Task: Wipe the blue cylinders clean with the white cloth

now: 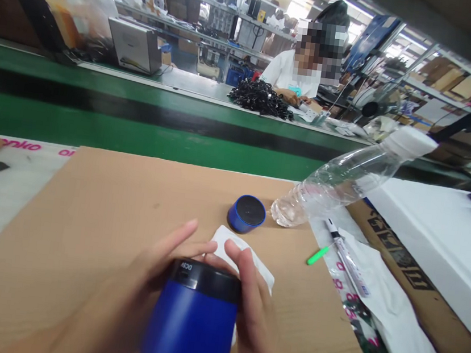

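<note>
A blue cylindrical device [193, 326] with a black band marked "DC5V" lies between my hands at the bottom middle. My left hand [160, 262] is around its left side, and my right hand [256, 305] presses along its right side. Fingertips of both hands meet beyond the black band; part of the grip is hidden behind the device. Under and past my fingers lies a white cloth or paper [261, 265], partly covered. Just beyond it stands a small blue round speaker [247, 213] with a black mesh top.
A cardboard sheet [98, 211] covers the work surface. To the right are a clear plastic bottle [338, 180], a marker pen [348, 259], a small green-handled tool [317, 256] and a white box [438, 236]. Across the green conveyor [147, 125], a person works beside black cables [262, 97].
</note>
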A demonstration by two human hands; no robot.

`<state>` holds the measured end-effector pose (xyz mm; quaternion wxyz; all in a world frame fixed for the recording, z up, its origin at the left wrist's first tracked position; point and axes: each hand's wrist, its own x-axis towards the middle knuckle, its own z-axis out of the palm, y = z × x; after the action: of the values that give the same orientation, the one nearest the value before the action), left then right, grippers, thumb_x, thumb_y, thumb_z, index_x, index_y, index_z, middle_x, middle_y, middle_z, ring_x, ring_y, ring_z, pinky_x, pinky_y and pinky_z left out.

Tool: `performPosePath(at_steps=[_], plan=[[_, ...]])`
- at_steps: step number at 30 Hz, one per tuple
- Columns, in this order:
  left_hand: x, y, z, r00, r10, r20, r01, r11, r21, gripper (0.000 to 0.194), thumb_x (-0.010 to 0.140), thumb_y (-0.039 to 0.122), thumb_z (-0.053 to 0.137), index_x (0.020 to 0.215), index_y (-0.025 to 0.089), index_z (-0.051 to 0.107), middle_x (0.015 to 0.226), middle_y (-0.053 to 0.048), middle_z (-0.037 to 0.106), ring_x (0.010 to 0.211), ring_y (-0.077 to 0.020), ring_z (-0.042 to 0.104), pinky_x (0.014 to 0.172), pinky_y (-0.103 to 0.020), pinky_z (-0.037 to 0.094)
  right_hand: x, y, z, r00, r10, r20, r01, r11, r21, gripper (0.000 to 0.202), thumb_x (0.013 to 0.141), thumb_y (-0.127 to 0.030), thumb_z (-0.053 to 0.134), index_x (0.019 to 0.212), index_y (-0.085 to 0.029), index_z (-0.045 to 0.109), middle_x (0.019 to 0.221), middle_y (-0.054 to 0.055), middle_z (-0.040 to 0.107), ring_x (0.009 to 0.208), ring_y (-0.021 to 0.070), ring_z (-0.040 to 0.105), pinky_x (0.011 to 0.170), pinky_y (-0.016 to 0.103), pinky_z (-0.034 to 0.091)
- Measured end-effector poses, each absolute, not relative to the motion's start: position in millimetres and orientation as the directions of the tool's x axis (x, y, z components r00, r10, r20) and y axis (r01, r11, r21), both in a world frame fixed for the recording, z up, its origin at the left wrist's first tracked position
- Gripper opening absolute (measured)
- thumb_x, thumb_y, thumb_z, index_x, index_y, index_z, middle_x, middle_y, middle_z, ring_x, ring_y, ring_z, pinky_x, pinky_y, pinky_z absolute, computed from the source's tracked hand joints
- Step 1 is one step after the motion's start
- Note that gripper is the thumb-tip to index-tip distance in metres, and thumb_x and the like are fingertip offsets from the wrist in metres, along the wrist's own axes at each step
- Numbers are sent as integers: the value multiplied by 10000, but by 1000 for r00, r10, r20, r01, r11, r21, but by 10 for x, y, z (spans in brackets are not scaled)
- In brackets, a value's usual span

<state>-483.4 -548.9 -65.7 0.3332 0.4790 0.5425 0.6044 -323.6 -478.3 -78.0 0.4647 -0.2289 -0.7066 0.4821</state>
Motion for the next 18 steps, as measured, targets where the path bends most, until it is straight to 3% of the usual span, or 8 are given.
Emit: performPosePath(at_steps=[2,5,7,11,15,18], plan=[[-4818,-5464,-638,-330,929,166,-48,-192,980,347,1198,449,521,1448,615,695,1526,68,777,1334,-266,799,1038,-322,710,-3236,-4780,-812,-470,789,397,-75,413,-908,782,1037,-229,802,1702,-495,489,1657,-40,675,1425,238,744,1208,338,607],[-4843,-5458,-628,-352,909,224,-24,-248,968,243,1128,533,660,1338,513,780,1514,13,789,1400,-341,758,1142,-445,681,-3245,-4728,-898,-494,806,326,-45,350,-936,630,1116,-236,686,1663,-511,540,1623,-74,696,1455,200,718,1209,334,610],[-4872,-5470,-638,-353,901,251,-2,-269,963,276,1073,583,734,1336,506,770,1519,1,785,1379,-358,772,1106,-464,712,-3270,-4654,-987,-522,798,302,-46,327,-944,618,1082,-277,760,1634,-495,587,1595,-73,718,1429,209,740,1169,326,646],[-4870,-5500,-674,-362,895,261,84,-248,965,354,1013,652,786,1331,498,763,1496,22,787,1277,-291,829,1102,-392,709,-3413,-4560,-1243,-496,827,264,-29,288,-957,610,1018,-370,859,1592,-430,661,1542,-25,761,1389,262,770,1023,346,737],[-4783,-5526,-710,-419,872,252,68,-247,967,311,1033,615,784,1310,486,722,1466,69,782,1321,-206,796,1087,-245,683,-3607,-4702,-1450,-415,876,246,-16,263,-965,670,1086,-383,772,1700,-452,514,1581,-11,737,1479,244,704,1029,319,725],[-4808,-5551,-738,-418,840,347,275,-247,929,405,1042,704,717,1374,479,668,1428,58,780,1326,-204,778,1141,-234,648,-3612,-4871,-1422,-373,877,303,-20,319,-948,727,1116,-424,710,1770,-433,391,1612,10,715,1458,247,722,1005,305,725]])
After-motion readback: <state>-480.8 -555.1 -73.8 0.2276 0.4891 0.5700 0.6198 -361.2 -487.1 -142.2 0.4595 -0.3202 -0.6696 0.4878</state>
